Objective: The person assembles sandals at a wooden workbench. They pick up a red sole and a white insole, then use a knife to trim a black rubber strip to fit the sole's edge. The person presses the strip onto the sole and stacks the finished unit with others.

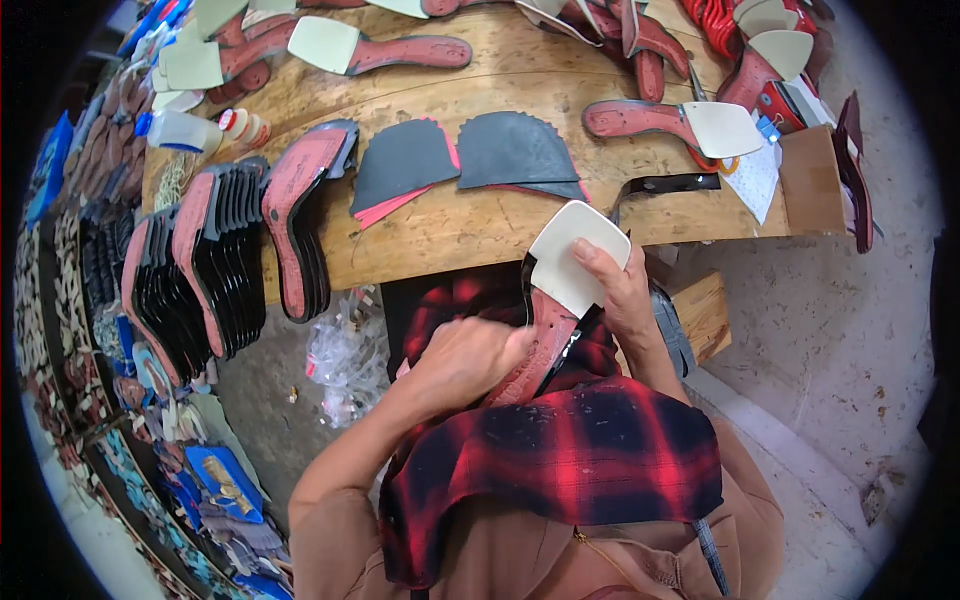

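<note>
A shoe insole (541, 345) with a dark red forepart and a cream heel piece (575, 258) is tilted over my lap. My right hand (622, 290) grips it by the heel end, thumb pressed flat on the cream surface. Black edging strip shows along both its sides. My left hand (478, 356), slightly blurred, is closed with curled fingers at the insole's left edge. Whatever its fingertips pinch is hidden. Beneath lies a red and black plaid apron (560, 440).
Rows of red insoles with black edging (205, 260) overhang the wooden table's (400, 255) front left. Two stacks of dark grey cut pieces (515, 150) lie mid-table. Cream-heeled insoles (410, 52) line the back. At right are a black strip (665, 184) and a cardboard box (812, 180).
</note>
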Available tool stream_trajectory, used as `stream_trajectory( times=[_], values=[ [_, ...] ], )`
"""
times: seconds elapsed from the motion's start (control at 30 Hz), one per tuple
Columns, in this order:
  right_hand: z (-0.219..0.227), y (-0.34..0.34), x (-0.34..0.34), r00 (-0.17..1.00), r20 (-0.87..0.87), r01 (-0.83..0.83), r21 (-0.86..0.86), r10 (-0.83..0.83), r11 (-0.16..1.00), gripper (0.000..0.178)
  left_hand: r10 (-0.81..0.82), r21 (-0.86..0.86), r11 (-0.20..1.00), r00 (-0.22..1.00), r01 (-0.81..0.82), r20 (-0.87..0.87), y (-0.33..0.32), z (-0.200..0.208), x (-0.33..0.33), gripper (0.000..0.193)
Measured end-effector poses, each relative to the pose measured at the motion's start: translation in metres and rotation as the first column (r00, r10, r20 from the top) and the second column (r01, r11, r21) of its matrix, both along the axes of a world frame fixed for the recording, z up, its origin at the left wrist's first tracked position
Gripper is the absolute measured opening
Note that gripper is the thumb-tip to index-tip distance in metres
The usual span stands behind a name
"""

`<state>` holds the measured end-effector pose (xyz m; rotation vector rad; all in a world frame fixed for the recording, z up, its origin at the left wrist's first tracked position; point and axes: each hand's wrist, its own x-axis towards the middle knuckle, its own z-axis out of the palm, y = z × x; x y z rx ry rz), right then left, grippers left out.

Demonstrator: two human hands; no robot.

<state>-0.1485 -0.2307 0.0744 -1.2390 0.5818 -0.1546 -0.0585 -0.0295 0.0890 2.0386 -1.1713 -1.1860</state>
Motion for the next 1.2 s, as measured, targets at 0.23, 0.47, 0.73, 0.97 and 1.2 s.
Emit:
stream_trajectory(
  times=[0.23,0.47,0.73,0.97,1.2],
  values=[
    [-0.005,0.016,0.024,0.998,0.067,0.016,0.088,-0.022,0.996,0.042,0.382,-0.166,0.856,0.815,-0.49,-0.436,0.001,-0.006,0.03,0.033],
    [0.011,0.009,0.034,0.957,0.209,-0.24,0.182,0.201,0.953,0.043,0.284,-0.223,0.781,0.65,-0.583,-0.705,-0.004,0.003,0.017,0.038],
    [0.019,0.005,0.074,0.98,0.1,-0.181,0.095,0.171,0.979,0.043,0.675,-0.612,0.398,0.67,-0.683,-0.309,-0.029,-0.003,0.074,0.033],
    [0.014,0.071,0.096,0.999,0.052,0.029,-0.348,-0.012,0.937,0.029,0.902,-0.824,0.094,0.398,-0.559,-0.167,-0.05,0.02,0.108,0.032],
    [-0.001,0.067,0.056,0.953,0.181,-0.046,-0.704,0.241,0.709,0.015,0.555,-0.436,-0.209,0.261,-0.875,-0.79,-0.05,-0.006,0.136,0.04]
  ],
)
